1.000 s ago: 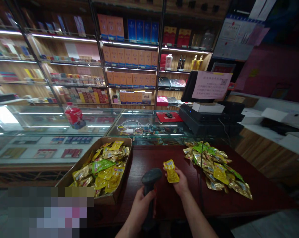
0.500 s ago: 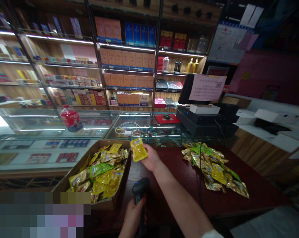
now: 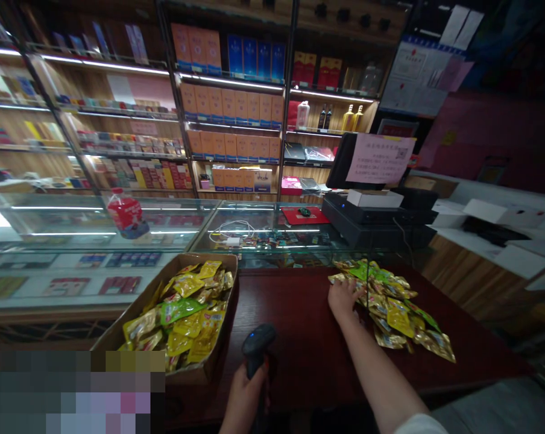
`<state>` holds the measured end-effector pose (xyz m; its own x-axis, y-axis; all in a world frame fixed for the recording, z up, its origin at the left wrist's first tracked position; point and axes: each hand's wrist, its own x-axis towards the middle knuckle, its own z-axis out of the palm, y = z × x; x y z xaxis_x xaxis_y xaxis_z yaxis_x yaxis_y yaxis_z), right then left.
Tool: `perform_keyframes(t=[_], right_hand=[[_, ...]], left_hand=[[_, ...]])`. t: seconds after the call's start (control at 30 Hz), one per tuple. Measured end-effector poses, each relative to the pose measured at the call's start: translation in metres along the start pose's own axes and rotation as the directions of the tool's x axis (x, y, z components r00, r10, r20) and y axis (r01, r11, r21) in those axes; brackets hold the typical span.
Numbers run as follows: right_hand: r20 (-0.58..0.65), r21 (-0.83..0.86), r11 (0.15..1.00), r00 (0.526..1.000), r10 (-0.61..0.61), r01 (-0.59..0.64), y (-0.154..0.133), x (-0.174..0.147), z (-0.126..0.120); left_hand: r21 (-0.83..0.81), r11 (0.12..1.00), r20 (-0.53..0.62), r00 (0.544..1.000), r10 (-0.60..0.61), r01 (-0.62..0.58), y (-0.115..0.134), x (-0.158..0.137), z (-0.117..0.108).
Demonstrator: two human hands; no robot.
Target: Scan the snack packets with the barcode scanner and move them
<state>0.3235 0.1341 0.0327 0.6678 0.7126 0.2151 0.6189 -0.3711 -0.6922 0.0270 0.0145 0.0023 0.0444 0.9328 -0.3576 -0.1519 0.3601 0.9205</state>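
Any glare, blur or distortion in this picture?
Head view: bright streaks glare across the glass counter; head view, left: shelves lean and look soft; head view, right: print on the packet pile is unreadable; head view, lower left: a pixelated patch hides the scene.

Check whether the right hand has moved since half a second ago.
Yes: the right hand went right, from beside the cardboard box to the loose packets.

Right of the box point(image 3: 192, 372), a passable lane is crossing the table point(image 3: 293, 301). The scanner point(image 3: 260, 341) is obstructing it beside the box's near end; farther right, the pile point(image 3: 398, 317) and cord point(image 3: 367, 292) are blocking passage.
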Motion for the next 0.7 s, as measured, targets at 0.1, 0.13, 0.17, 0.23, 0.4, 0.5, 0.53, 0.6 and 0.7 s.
perform_keyframes(t=[0.1, 0.13, 0.17, 0.23, 0.4, 0.5, 0.53, 0.6, 0.7], right_hand=[[0.075, -0.063, 0.991, 0.991, -0.115, 0.119, 0.006, -0.022, 0.013], [0.101, -0.072, 0.985, 0.983, -0.151, 0.159, 0.007, -0.033, 0.018], [0.123, -0.073, 0.976, 0.973, -0.195, 0.204, 0.008, -0.046, 0.024], [0.124, -0.032, 0.955, 0.949, -0.290, 0.296, 0.012, -0.074, 0.034], [-0.049, 0.274, 0.912, 0.952, -0.303, 0.304, 0.022, -0.118, 0.045], [-0.056, 0.420, 0.887, 0.980, -0.189, 0.195, 0.021, -0.119, 0.040], [-0.054, 0.443, 0.880, 0.985, -0.165, 0.171, 0.020, -0.118, 0.039], [-0.054, 0.457, 0.875, 0.987, -0.152, 0.159, 0.019, -0.116, 0.037], [-0.077, 0.452, 0.872, 0.982, -0.170, 0.186, 0.019, -0.115, 0.039]], left_hand=[[0.019, 1.000, -0.001, 1.000, 0.009, -0.009, 0.001, -0.001, 0.000], [0.030, 1.000, -0.003, 1.000, 0.004, -0.003, 0.001, -0.001, 0.000], [0.039, 0.999, -0.005, 1.000, -0.002, 0.003, 0.001, 0.000, 0.000], [0.050, 0.999, -0.005, 1.000, -0.012, 0.013, 0.002, 0.002, 0.000], [0.052, 0.997, 0.042, 0.998, -0.057, 0.055, 0.008, -0.001, 0.000], [0.038, 0.999, 0.076, 0.997, -0.025, 0.022, 0.016, -0.011, 0.002], [0.033, 0.999, 0.091, 0.996, -0.010, 0.007, 0.018, -0.014, 0.004], [0.026, 1.000, 0.111, 0.994, 0.010, -0.013, 0.024, -0.021, 0.007], [0.021, 1.000, 0.124, 0.992, 0.020, -0.023, 0.030, -0.025, 0.011]])
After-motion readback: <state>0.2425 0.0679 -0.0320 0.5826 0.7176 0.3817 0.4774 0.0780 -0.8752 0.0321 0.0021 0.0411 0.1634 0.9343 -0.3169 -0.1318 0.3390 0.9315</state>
